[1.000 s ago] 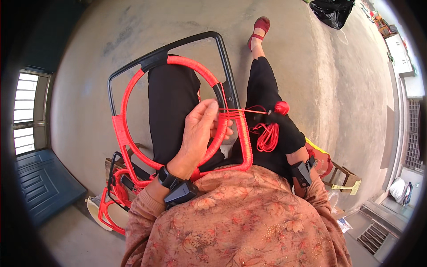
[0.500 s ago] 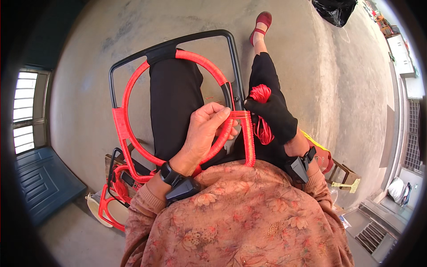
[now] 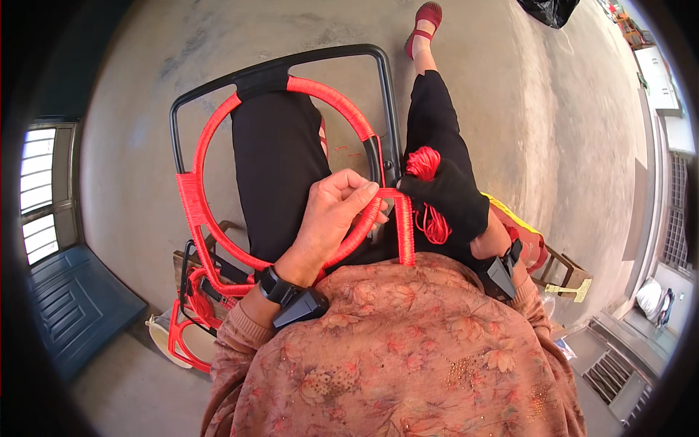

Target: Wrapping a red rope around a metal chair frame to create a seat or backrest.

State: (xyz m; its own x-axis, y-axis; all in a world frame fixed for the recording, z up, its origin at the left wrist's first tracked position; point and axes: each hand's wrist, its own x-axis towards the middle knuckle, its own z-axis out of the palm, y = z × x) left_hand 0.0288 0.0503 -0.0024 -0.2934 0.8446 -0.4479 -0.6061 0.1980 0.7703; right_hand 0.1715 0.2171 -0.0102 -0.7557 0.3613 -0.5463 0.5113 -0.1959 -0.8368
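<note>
Across my lap lies a black metal frame (image 3: 320, 57) with a ring (image 3: 206, 135) inside it, both largely wrapped in red cord. A short stretch of the ring near the right side bar shows bare black. My left hand (image 3: 328, 222) is closed on the ring just below that stretch, thumb and forefinger pinching where red strands bridge to the side bar. In a black glove, my right hand (image 3: 453, 198) grips a bundle of red cord (image 3: 424, 163), whose loops stick out above and below the fingers. It is right beside the wrapped bar.
To the lower left, another red-wrapped frame (image 3: 175, 339) leans by a pale bucket (image 3: 162, 336). A wooden stool (image 3: 569, 277) stands at the right, next to a red and yellow item (image 3: 530, 244). A black plastic bag (image 3: 550, 10) lies far off on the concrete floor.
My right hand has shifted slightly left, its thumb now at the red strands beside the side bar. My left hand keeps its pinch. The frame has moved a little left in view.
</note>
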